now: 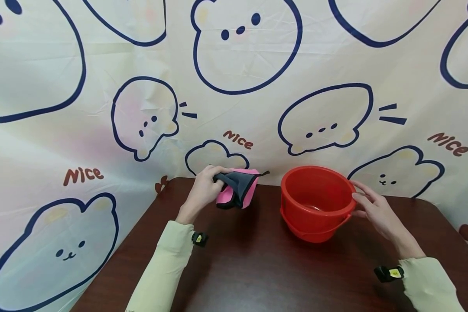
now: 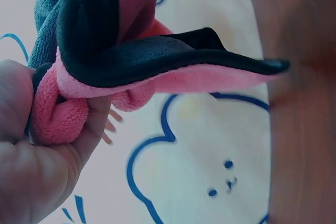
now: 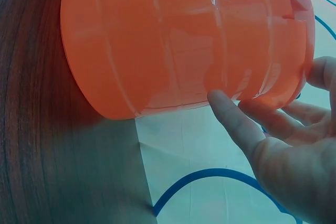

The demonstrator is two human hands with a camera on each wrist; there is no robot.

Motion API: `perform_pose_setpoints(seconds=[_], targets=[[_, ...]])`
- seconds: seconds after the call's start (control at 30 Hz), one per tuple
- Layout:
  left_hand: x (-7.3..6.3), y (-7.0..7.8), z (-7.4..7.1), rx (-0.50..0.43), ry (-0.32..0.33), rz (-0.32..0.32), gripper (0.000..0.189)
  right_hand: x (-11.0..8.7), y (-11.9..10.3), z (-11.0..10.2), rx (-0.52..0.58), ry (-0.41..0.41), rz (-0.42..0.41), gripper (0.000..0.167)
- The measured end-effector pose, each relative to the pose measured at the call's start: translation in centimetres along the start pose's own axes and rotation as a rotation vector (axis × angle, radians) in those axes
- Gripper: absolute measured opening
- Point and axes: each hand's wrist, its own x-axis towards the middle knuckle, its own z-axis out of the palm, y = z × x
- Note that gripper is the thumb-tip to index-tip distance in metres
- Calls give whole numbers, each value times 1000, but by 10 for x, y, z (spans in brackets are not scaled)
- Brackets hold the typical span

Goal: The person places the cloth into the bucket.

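Note:
My left hand (image 1: 209,185) grips a bunched cloth (image 1: 242,185), pink on one side and grey on the other with black edging, and holds it up above the table. In the left wrist view the folded cloth (image 2: 157,59) is squeezed between thumb and fingers, one edge sticking out flat. A red plastic bucket (image 1: 313,221) stands upright on the table to the right of the cloth, its handle hanging down at the front. My right hand (image 1: 376,210) has its fingers spread against the bucket's outer right side, near the rim. The right wrist view shows fingertips (image 3: 223,103) at the bucket wall (image 3: 173,45).
The dark brown wooden table (image 1: 249,277) ends at a pale curtain (image 1: 234,112) printed with blue bear outlines, which hangs behind it and on the left. Each wrist carries a small black device (image 1: 390,274) with a yellow label.

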Motion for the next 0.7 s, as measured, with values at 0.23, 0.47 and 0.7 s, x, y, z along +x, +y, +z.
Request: perform_pose_setpoints(seconds=[0.23, 0.47, 0.7], targets=[[4, 31, 2, -121, 66, 71, 30, 0, -1, 0, 14, -2, 2, 64], [16, 66, 8, -176, 60, 127, 29, 0, 0, -1, 15, -4, 1, 64], [27, 101, 24, -250, 31, 190, 29, 1, 1, 0, 9, -3, -12, 61]])
